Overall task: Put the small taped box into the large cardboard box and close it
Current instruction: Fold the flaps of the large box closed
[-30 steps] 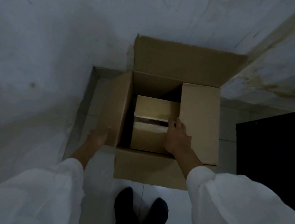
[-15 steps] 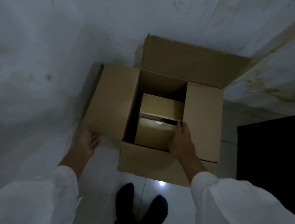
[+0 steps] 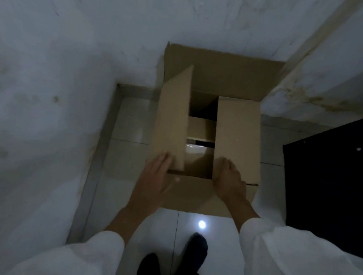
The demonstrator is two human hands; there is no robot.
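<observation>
The large cardboard box (image 3: 196, 195) stands on the floor in a wall corner. Its right flap (image 3: 237, 137) lies folded flat over the opening, its left flap (image 3: 170, 124) is partly raised and tilting inward, and its far flap (image 3: 221, 72) stands up against the wall. Through the gap between the side flaps I see the small taped box (image 3: 198, 150) inside, with shiny tape across its top. My left hand (image 3: 156, 177) rests flat against the near end of the left flap. My right hand (image 3: 229, 179) presses flat on the near end of the right flap.
White walls close in on the left, the back and the far right. A black cabinet or panel (image 3: 328, 185) stands right of the box. My dark-socked feet (image 3: 171, 261) are on the pale tiled floor (image 3: 121, 155) in front of the box.
My left hand swung the left flap up from lying outward to tilting over the opening. My right hand left the small box and moved onto the right flap.
</observation>
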